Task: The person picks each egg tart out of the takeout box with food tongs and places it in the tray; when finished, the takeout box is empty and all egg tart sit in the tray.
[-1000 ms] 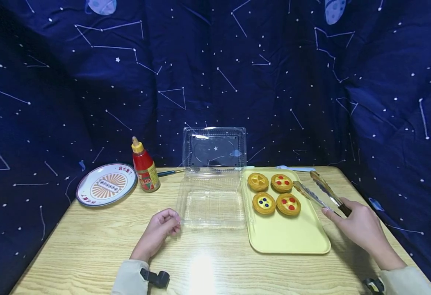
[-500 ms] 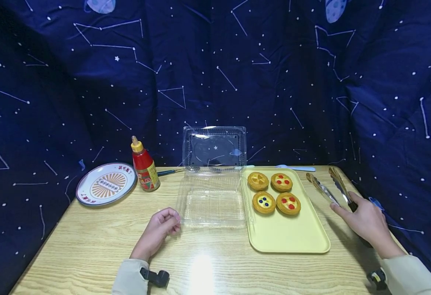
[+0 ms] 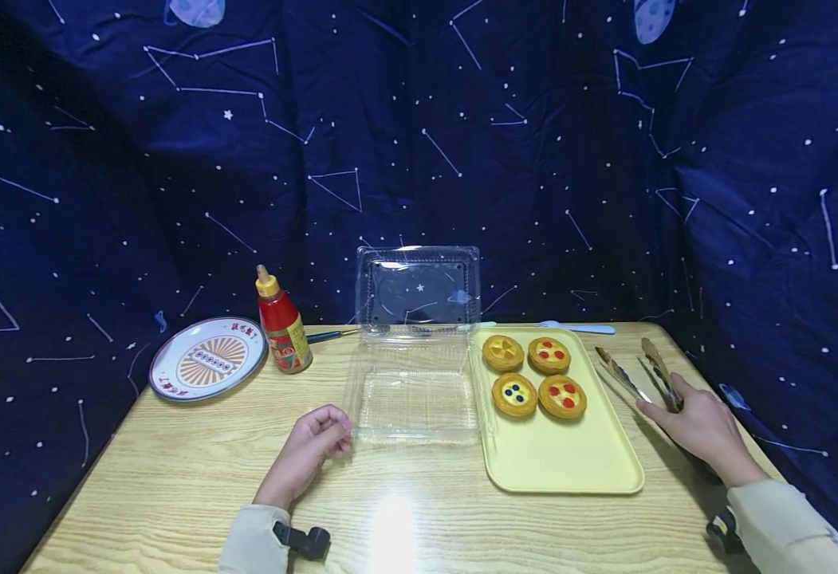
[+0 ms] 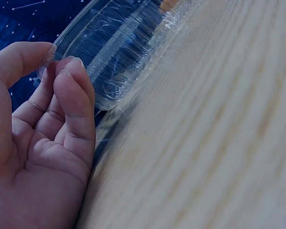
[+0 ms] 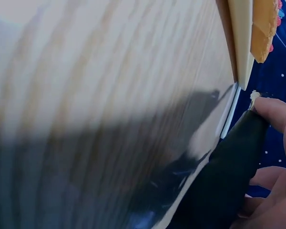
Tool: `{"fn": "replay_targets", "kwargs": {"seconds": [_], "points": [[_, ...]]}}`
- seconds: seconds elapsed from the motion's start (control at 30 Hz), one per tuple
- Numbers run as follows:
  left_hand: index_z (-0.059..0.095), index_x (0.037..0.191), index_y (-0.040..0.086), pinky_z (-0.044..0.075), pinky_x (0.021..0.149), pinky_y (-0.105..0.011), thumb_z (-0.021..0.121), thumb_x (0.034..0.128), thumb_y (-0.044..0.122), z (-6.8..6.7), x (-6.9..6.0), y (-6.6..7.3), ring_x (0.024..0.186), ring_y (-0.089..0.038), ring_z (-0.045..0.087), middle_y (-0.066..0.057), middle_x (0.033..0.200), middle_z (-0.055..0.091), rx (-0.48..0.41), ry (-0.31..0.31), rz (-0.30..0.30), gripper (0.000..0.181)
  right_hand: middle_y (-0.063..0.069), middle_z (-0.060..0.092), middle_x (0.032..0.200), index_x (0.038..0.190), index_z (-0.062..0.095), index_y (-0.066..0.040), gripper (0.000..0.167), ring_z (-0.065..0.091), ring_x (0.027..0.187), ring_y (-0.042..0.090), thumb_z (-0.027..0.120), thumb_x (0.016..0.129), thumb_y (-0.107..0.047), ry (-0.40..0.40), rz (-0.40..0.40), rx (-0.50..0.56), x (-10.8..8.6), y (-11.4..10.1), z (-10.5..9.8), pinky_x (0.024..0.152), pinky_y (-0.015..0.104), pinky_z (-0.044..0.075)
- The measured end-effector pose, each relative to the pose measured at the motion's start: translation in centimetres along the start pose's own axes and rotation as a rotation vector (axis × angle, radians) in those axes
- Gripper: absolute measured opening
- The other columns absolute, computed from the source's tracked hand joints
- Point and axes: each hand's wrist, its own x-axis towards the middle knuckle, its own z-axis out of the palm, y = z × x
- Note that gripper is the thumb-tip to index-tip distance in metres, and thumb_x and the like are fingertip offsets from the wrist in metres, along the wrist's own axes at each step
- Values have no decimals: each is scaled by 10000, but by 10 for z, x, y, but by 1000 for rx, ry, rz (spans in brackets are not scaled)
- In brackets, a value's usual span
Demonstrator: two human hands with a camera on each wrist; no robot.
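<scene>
My left hand (image 3: 311, 450) pinches the near left corner of a clear plastic clamshell container (image 3: 419, 391), whose lid stands raised at the back; the left wrist view shows thumb and fingertips on its rim (image 4: 62, 50). At the right, my right hand (image 3: 706, 422) grips metal tongs (image 3: 663, 376) by their black handle (image 5: 224, 176). The tongs' arms are spread, with nothing between the tips, just right of a yellow tray (image 3: 562, 470). Several tarts lie on that tray, among them one with blue dots (image 3: 514, 395) and one with red pieces (image 3: 562, 397).
A red sauce bottle (image 3: 284, 335) with a yellow cap stands at the back left, beside a white patterned plate (image 3: 246, 351). Behind the tray lies a pale blue fork (image 3: 584, 328). A dark-handled brush-like stick (image 3: 325, 336) lies left of the container. Dark starry cloth hangs behind the table.
My right hand has carried the tongs rightward, away from beside the tarts and past the tray's edge, and then lowered them slightly. The left hand and the container stay still.
</scene>
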Motion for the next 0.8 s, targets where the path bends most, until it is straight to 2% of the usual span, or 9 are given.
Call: {"fn": "replay_targets", "kwargs": {"seconds": [0.13, 0.37, 0.53, 0.63, 0.8], "points": [[561, 917, -6, 489, 635, -255, 604, 951, 79, 0, 0, -1, 715, -163, 587, -79, 809, 602, -6, -8, 10, 101, 443, 547, 1059, 1376, 346, 190, 887, 540, 956, 608, 635, 913, -510, -30, -21, -1, 4, -2, 1, 696, 619, 447], [564, 916, 2, 490, 630, -251, 607, 951, 94, 1, 1, -1, 711, -157, 588, -69, 809, 606, -5, -11, 20, 108, 489, 474, 1125, 1371, 298, 232, 914, 472, 1012, 645, 598, 937, -514, -111, 4, -17, 7, -5, 3, 775, 670, 413], [564, 926, -1, 492, 634, -260, 615, 950, 103, 2, 1, 0, 719, -171, 589, -90, 819, 607, -8, 0, 2, 119, 462, 443, 1034, 1354, 307, 207, 898, 489, 901, 627, 589, 935, -536, -142, 31, -10, 8, -6, 3, 688, 619, 427], [564, 931, -4, 498, 646, -266, 617, 955, 105, 1, 1, 1, 733, -176, 594, -106, 833, 605, -15, 0, -5, 124, 464, 419, 1055, 1374, 286, 190, 933, 474, 897, 646, 569, 929, -579, -156, 43, -5, 10, -3, 6, 688, 628, 420], [559, 948, -28, 511, 663, -258, 608, 964, 96, 0, -1, 4, 755, -167, 602, -106, 854, 607, -40, -22, -14, 134, 507, 300, 1198, 1448, 137, 184, 1037, 335, 1030, 723, 493, 935, -645, -197, 85, 19, 9, -2, 8, 756, 739, 349]]}}
